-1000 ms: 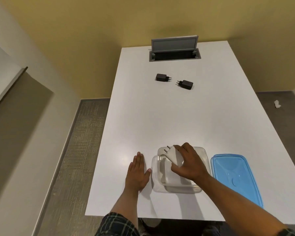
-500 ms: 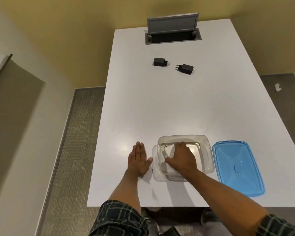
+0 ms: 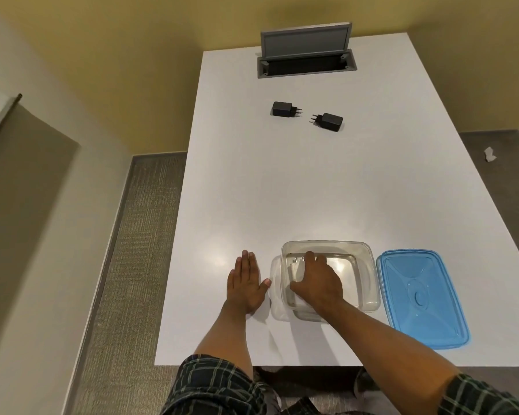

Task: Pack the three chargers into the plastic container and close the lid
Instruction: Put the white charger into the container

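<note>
Since a second ago my right hand (image 3: 316, 284) has gone from above the rim down into the container (image 3: 369, 266), taking the white charger (image 3: 295, 269) with it; my left hand (image 3: 246, 287) has not moved.

Going left to right: my left hand lies flat and empty on the table (image 3: 312, 187), fingers together and straight, thumb tip just beside the container's left wall. Next comes the clear container, near the table's front edge. My right hand is inside it, fingers curled over the white charger and holding it low against the bottom, at the left half of the box. Its two prongs stick out past my fingertips, pointing away from me. I cannot tell whether it already rests on the bottom. Just right of the container the blue lid (image 3: 420, 298) lies flat on the table, close to the container's right wall.

Farther up the table, well apart from the container, two black chargers lie side by side with prongs facing each other: the left black charger (image 3: 282, 109) and the right black charger (image 3: 330, 121). Beyond them a grey hatch (image 3: 304, 41) stands open at the far end.
</note>
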The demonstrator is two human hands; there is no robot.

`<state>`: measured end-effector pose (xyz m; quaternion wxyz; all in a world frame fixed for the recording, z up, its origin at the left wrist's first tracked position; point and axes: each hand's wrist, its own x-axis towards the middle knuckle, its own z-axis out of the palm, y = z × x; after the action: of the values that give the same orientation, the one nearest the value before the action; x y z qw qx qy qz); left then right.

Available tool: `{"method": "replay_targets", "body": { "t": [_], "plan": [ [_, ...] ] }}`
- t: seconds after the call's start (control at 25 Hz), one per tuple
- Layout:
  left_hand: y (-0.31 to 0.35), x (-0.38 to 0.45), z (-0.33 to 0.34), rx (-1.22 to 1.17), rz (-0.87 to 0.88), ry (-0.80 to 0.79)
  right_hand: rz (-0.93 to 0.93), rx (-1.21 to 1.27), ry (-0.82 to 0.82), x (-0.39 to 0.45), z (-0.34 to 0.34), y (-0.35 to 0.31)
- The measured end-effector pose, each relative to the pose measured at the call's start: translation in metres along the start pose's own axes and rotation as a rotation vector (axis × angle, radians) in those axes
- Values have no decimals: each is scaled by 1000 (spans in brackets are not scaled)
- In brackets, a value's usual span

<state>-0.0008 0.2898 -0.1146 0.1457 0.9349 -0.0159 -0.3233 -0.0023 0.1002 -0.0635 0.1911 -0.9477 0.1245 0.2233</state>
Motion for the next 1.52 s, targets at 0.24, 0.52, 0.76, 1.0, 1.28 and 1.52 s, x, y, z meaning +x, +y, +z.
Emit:
{"method": "replay_targets", "body": {
  "t": [0.24, 0.52, 0.76, 1.0, 1.28, 1.52],
  "plan": [
    [-1, 1, 0, 2, -3, -26, -17, -35, -72, 3, -7, -2],
    [-2, 2, 0, 10, -1, -42, -38, -91, -102, 5, -8, -3],
    [-1, 2, -1, 20, -1, -32, -5, -46, -91, 7, -5, 0],
    [-2, 2, 0, 12, 7, -20, 5, -33, -80, 9, -4, -1],
    [-2, 0, 3, 10, 18, 32, -16, -61, -80, 8, -8, -2],
    [0, -10, 15, 30, 26, 232, -199, -246, 66, 11, -26, 7]
  ]
}}
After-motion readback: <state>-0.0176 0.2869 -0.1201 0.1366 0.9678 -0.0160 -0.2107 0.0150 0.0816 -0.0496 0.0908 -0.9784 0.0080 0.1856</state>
